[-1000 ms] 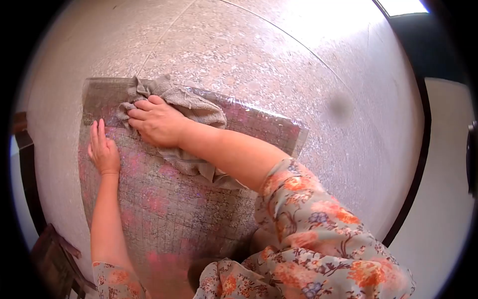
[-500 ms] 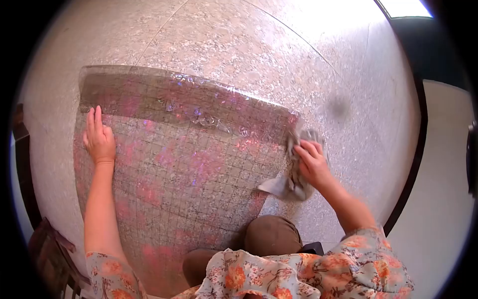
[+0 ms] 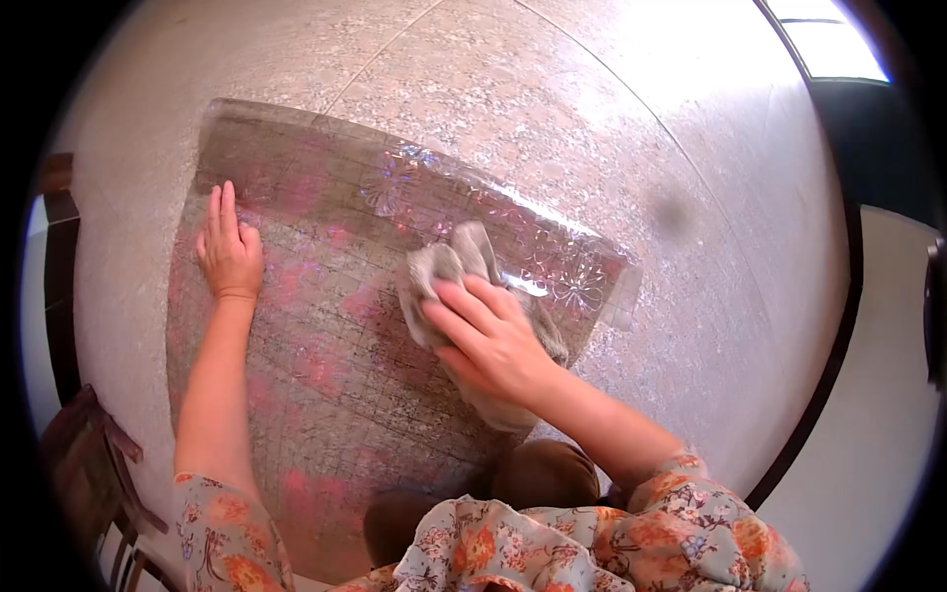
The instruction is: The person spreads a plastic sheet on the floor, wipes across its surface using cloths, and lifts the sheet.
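A clear plastic sheet (image 3: 326,365) with pink blotches and shiny flower patterns lies on the speckled floor, its far edge folded or curled over in a darker band. Flat on the sheet's left side rests my left hand (image 3: 230,257), fingers stretched out and holding nothing. My right hand (image 3: 493,340) presses on a crumpled grey-beige cloth (image 3: 434,271) over the right-middle of the sheet, its fingers bent over the cloth. Part of the cloth is hidden under the palm.
Speckled floor (image 3: 473,89) with thin joint lines surrounds the sheet. Dark wooden furniture (image 3: 89,464) stands at the lower left. A dark strip (image 3: 824,395) borders a pale surface on the right. My brown-clad knee (image 3: 543,474) is at the sheet's near edge.
My right hand and the cloth moved from the sheet's upper left to its right edge, then back left to the right-middle. My left hand stays flat on the sheet.
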Demonstrator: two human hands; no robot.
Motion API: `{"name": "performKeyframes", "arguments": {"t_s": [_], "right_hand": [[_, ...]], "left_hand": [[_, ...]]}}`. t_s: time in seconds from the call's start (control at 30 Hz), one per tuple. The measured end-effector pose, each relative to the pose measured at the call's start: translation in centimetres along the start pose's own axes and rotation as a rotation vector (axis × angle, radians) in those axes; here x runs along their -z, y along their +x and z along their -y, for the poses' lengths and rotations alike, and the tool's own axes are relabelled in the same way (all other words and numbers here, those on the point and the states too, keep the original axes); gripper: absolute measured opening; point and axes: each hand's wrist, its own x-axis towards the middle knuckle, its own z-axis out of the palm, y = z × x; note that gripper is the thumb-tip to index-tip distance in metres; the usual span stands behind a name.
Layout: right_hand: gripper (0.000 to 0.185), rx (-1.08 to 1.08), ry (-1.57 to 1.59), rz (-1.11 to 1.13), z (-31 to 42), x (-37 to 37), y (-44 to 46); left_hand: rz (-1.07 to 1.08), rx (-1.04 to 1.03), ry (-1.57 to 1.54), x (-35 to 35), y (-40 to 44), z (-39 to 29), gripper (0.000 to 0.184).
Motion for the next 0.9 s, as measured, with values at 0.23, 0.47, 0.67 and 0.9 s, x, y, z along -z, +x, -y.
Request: {"name": "performKeyframes", "arguments": {"t_s": [0.23,0.47,0.67,0.9], "right_hand": [[0.06,0.02,-0.119,0.123,-2.0,-4.1,0.3],[0.045,0.195,-0.173,-0.187,-7.1,-5.6,10.1],[0.045,0.055,-0.417,-0.28,-10.8,-3.3,13.0],[0.054,0.06,-0.199,0.068,-3.2,-4.0,1.2]], "left_hand": [[-0.05,0.075,-0.085,0.2,0.0,-0.3,0.06],[-0.076,0.048,-0.076,-0.1,-0.1,-0.1,0.056],[-0.1,0.013,-0.023,-0.6,-0.2,0.3,0.049],[-0.088,0.042,-0.058,-0.8,-0.3,0.1,0.049]]}}
